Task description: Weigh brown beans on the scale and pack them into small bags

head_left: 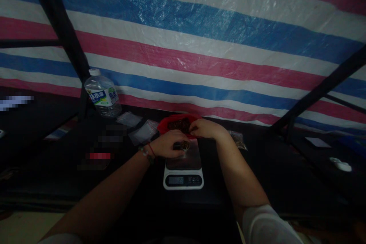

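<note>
A white kitchen scale (183, 181) with a steel top and a lit digital display stands in front of me. On its top sits a small round cup (185, 145) with brown bits inside, and my left hand (168, 143) curls around it from the left. Just behind the scale lies a red plastic bag (165, 124), its mouth spread open over dark brown pieces (179, 124). At the right edge of that bag my right hand (204, 128) is bent down, fingers drawn together near the pieces; what they pinch is hidden.
Clear zip bags (144, 132) lie left of the red bag, before a large plastic bottle (103, 95). A filled clear packet (238, 140) lies beyond my right forearm. Further right are a white card (318, 142) and a white object (340, 164). Striped sheeting (183, 61) hangs behind.
</note>
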Demonstrator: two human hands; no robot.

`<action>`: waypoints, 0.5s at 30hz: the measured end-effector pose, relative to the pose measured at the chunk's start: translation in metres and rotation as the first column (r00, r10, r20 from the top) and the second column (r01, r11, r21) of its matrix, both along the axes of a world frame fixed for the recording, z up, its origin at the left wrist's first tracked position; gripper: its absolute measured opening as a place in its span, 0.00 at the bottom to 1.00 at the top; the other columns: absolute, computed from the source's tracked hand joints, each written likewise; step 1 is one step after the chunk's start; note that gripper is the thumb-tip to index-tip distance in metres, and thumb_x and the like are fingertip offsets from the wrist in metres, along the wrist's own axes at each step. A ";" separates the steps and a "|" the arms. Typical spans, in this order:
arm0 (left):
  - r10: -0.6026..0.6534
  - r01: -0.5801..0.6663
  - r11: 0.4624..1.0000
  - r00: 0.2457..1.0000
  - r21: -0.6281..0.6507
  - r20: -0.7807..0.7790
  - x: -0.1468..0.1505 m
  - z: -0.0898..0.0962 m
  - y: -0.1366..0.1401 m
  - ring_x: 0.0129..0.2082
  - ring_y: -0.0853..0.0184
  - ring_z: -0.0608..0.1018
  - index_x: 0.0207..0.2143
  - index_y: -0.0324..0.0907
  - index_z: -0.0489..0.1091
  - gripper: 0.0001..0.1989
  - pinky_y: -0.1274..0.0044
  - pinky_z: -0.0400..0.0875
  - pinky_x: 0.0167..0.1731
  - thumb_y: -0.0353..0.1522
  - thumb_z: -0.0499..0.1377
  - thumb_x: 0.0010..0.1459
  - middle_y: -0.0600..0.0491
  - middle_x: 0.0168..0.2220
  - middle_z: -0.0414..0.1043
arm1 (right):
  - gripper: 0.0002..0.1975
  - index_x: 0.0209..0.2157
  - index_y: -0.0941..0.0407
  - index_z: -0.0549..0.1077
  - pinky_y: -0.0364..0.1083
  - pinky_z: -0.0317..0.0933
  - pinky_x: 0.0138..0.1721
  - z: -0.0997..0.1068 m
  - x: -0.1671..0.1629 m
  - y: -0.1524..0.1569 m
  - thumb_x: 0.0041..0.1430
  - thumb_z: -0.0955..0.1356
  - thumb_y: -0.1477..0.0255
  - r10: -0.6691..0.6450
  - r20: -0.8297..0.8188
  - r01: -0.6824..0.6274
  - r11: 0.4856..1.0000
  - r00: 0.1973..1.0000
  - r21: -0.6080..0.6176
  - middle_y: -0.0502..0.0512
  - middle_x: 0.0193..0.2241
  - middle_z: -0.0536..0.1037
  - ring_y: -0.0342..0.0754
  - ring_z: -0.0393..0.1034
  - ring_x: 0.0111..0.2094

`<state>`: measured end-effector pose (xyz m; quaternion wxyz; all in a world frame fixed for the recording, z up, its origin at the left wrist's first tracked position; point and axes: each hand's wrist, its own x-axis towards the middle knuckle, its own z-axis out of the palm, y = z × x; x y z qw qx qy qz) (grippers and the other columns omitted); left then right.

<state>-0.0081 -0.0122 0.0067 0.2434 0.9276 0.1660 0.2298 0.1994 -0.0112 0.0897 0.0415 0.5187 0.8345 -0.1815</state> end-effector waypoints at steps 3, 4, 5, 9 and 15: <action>-0.016 0.016 1.000 1.000 0.008 0.011 0.002 0.000 -0.001 0.47 0.60 0.75 0.48 0.44 0.72 0.18 0.69 0.66 0.52 0.38 0.60 0.55 0.48 0.45 0.75 | 0.13 0.37 0.57 0.81 0.41 0.55 0.29 -0.002 0.001 0.001 0.54 0.65 0.75 0.014 -0.022 -0.014 1.000 1.000 0.001 0.54 0.30 0.81 0.44 0.69 0.27; -0.018 0.018 1.000 1.000 0.009 0.012 0.002 0.000 -0.001 0.48 0.59 0.75 0.49 0.44 0.72 0.19 0.69 0.66 0.52 0.38 0.60 0.55 0.48 0.46 0.75 | 0.13 0.37 0.56 0.81 0.41 0.56 0.29 -0.002 0.002 0.001 0.54 0.65 0.75 0.020 -0.031 -0.020 1.000 0.999 0.004 0.54 0.30 0.81 0.44 0.69 0.28; -0.014 0.014 1.000 1.000 0.008 0.011 0.001 0.001 -0.001 0.49 0.59 0.74 0.51 0.44 0.71 0.21 0.69 0.65 0.53 0.39 0.60 0.55 0.48 0.48 0.74 | 0.13 0.37 0.57 0.81 0.41 0.56 0.30 -0.002 0.002 0.001 0.54 0.65 0.75 0.024 -0.036 -0.023 1.000 0.999 0.007 0.54 0.30 0.81 0.44 0.70 0.28; 0.083 -0.083 0.997 0.997 0.006 -0.004 -0.010 0.012 0.002 0.52 0.57 0.73 0.54 0.43 0.69 0.28 0.69 0.65 0.54 0.44 0.62 0.53 0.47 0.52 0.72 | 0.12 0.35 0.58 0.81 0.42 0.55 0.28 0.001 0.000 0.000 0.57 0.64 0.75 -0.006 -0.016 0.006 1.000 1.000 0.024 0.55 0.30 0.81 0.45 0.70 0.27; 0.208 -0.232 0.968 0.957 -0.100 -0.202 -0.045 0.032 0.006 0.36 0.63 0.78 0.43 0.44 0.75 0.20 0.75 0.71 0.37 0.45 0.62 0.52 0.52 0.38 0.77 | 0.12 0.30 0.60 0.79 0.42 0.56 0.25 -0.001 -0.003 0.000 0.58 0.63 0.76 -0.087 0.041 0.090 0.992 0.995 -0.087 0.58 0.26 0.80 0.44 0.70 0.22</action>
